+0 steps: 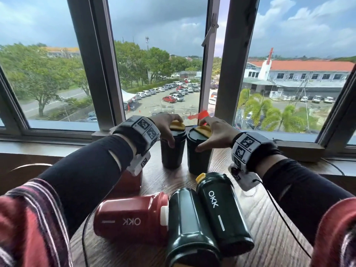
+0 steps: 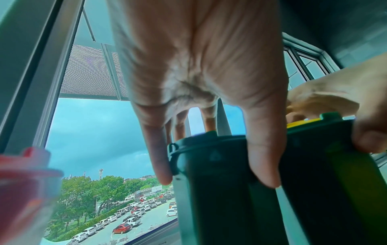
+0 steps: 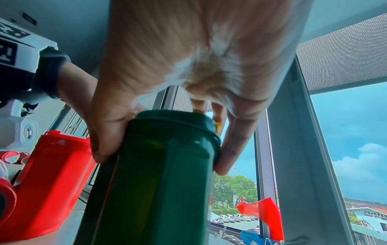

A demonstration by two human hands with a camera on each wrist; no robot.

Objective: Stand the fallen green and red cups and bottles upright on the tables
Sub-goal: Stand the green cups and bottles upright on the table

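Observation:
Two dark green cups with yellow lid flaps stand upright side by side at the table's far edge. My left hand [image 1: 173,132] grips the lid rim of the left cup [image 1: 172,155] from above, thumb on its near side; the left wrist view shows this cup [image 2: 220,190] between thumb and fingers. In the same way, my right hand [image 1: 201,135] grips the right cup [image 1: 198,160], whose lid [image 3: 171,122] sits between my thumb and fingers in the right wrist view. On their sides nearer me lie a red bottle [image 1: 131,218] and two green bottles [image 1: 190,228] [image 1: 223,212].
A red cup [image 1: 131,182] stands behind my left wrist, also seen as the red cup [image 3: 54,174] in the right wrist view. The wooden table [image 1: 269,237] ends at a window sill [image 1: 57,145]. Thin black cables [image 1: 285,218] run across the table's right side.

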